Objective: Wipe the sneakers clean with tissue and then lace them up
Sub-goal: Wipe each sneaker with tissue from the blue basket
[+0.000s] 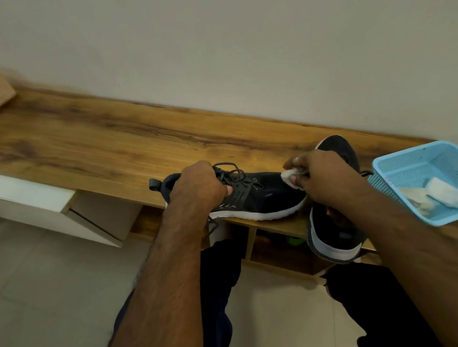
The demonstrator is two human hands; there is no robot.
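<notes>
Left hand [196,187] grips the sneaker [253,196]; right hand [321,176] pinches tissue [289,176], seemingly against its toe.

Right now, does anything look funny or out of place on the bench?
Yes. The second sneaker sticks out past the bench edge, heel hanging in the air, so it might slip off. The other sneaker has loose, untied laces.

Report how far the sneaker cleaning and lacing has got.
Done: used tissues lie in the blue basket. In hand: the left hand grips the near sneaker while the right hand pinches a tissue on its toe. Left: the second sneaker, then lacing; these laces hang loose.
</notes>
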